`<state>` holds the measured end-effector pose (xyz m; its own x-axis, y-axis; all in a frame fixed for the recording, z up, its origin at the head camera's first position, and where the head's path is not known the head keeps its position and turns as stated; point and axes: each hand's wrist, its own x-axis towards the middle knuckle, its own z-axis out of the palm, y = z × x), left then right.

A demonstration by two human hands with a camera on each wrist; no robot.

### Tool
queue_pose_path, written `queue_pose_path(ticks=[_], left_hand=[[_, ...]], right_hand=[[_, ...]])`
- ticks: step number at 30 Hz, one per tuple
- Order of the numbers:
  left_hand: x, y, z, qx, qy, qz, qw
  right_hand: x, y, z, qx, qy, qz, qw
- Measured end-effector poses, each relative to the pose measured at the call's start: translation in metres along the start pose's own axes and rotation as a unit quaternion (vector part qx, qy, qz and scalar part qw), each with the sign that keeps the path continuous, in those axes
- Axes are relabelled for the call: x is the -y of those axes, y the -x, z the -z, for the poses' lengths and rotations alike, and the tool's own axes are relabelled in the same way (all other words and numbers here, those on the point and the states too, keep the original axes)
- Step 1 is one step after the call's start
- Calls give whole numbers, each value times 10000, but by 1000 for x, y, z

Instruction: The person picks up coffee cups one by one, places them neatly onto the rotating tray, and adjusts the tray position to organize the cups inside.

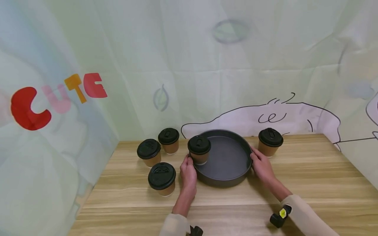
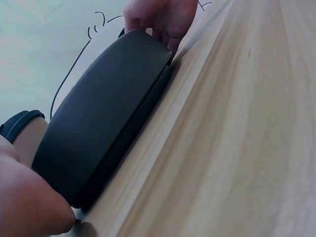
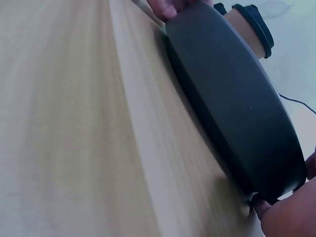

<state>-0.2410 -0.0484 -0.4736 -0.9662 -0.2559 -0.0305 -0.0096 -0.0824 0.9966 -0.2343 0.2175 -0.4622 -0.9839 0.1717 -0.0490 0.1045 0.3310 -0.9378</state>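
Both hands hold a round dark grey baking pan [image 1: 224, 160] from opposite sides, close over the wooden table. At its left rim my left hand [image 1: 188, 175] grips the wall, fingers curled at the edge. My right hand [image 1: 262, 167] grips the right side; in the right wrist view, its fingertips [image 3: 264, 207] reach under the pan's lower edge. Inside the pan, against its left wall, stands a brown paper coffee cup [image 1: 200, 158] with a black lid. The left wrist view shows the pan's smooth outer wall [image 2: 103, 113] tilted across the picture, a hand at each end.
Left of the pan, three more lidded coffee cups stand on the table: a near one [image 1: 161, 178], a middle one [image 1: 149, 152] and a far one [image 1: 169, 140]. Another cup [image 1: 270, 141] stands beyond my right hand. A printed curtain [image 1: 189, 65] hangs behind the wooden table [image 1: 127, 203].
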Motion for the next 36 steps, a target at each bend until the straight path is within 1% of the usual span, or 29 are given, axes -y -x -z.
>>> queue_pose_path(ticks=[3,7,14,19,21,22,25,28,29,31,33,36], left_hand=[[0,1,0,32,27,1,10000],[-1,2,1,40,111,-4,9999],[2,1,0,-45,225,84,9997],[1,1,-1,-66,194,70,9998],[0,2,-1,-61,168,50,9998],[0,3,-1,-56,158,49,9998],[0,3,-1,-67,98,54,9999],[0,2,0,-128,21,70,9999],[0,2,0,-151,-2,83,9999],[0,1,0,-195,-25,96,9998],[1,0,0,-213,-38,106,9997],[1,0,0,-185,-55,141,9997]], right_hand=[[-1,6,0,92,-358,48,9993],[-1,13,0,203,-669,113,9975],[-1,20,0,150,-766,118,9969],[-2,23,1,138,-735,143,9971],[-1,25,2,194,-633,153,9977],[-1,25,4,208,-452,184,9986],[5,28,12,303,366,410,9980],[17,30,25,214,1192,808,9893],[22,30,30,161,1332,958,9863],[33,27,40,37,1456,1247,9815],[42,21,51,-103,1460,1500,9778],[52,10,68,-225,1311,1711,9762]])
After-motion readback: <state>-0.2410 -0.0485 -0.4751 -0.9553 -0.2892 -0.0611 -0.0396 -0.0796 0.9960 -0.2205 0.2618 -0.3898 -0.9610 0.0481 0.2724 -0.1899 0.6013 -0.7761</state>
